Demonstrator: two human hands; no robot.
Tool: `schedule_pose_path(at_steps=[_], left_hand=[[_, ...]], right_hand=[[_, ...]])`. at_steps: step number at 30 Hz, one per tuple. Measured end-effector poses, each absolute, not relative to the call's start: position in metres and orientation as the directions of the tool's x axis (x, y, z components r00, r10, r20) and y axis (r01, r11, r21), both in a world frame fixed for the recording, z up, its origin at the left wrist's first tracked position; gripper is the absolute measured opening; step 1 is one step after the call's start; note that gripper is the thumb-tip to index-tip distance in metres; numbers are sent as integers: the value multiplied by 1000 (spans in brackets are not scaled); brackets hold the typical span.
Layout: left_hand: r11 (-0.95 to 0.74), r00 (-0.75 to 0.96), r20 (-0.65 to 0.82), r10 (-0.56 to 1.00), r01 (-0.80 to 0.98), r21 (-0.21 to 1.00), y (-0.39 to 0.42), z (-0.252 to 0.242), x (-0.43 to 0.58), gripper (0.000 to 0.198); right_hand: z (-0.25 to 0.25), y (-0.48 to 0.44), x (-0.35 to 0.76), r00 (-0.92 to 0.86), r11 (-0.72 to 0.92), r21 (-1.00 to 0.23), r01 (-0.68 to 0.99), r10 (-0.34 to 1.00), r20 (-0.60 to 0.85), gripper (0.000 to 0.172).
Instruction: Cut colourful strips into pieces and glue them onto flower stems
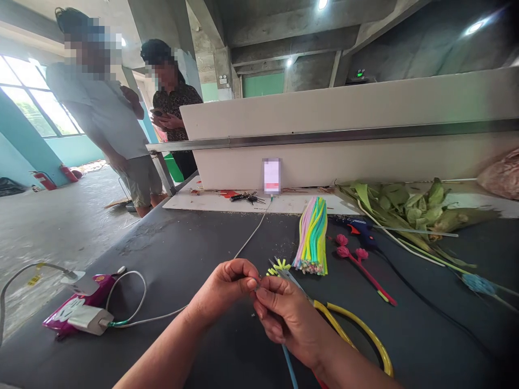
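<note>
My left hand point(227, 289) and my right hand point(287, 316) meet over the black table point(182, 254), fingertips pinching a small yellow pipe-cleaner flower point(279, 267) on a thin stem. My right hand also holds yellow-handled scissors point(357, 329), whose blades point toward the flower, and a blue stem point(289, 367) runs down under it. Just beyond lies a bundle of pastel pipe cleaners point(312, 236). To its right lie pink flowers on red stems point(359, 259).
A blue glue gun point(359, 227) and green leaves point(409, 208) lie at the right. A phone point(271, 176) leans against the white partition, its white cable running to a charger and pink pouch point(81, 310) at the left. Two people stand beyond the table's left corner.
</note>
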State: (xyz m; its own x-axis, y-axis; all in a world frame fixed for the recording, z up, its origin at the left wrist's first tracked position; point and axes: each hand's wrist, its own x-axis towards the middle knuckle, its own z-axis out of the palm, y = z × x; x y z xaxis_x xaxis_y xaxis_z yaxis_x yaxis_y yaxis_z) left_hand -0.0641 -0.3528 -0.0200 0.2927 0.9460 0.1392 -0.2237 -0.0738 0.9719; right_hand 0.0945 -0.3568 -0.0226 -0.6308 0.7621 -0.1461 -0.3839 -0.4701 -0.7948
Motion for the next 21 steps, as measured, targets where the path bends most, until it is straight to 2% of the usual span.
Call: schedule_pose_path(at_steps=[4,12,18,21], left_hand=[[-62,310,140,941,-247,967,-352,-19,-68,15],[-57,326,155,932,-292,955,-353,-18,-66,15],[54,286,27,958,-272,961,-353,-18,-60,17],[70,289,12,957,-274,959,-353,-16,-58,18]], right_hand=[[-21,-355,94,-688,-541,-741,-398,710,-149,20],[-25,-353,95,-708,-577,-706,-411,690,-152,21],[-26,-354,92,-535,-418,-767,-487,837,-117,22],[-25,-355,90,-442,-337,-807,-485,891,-107,22]])
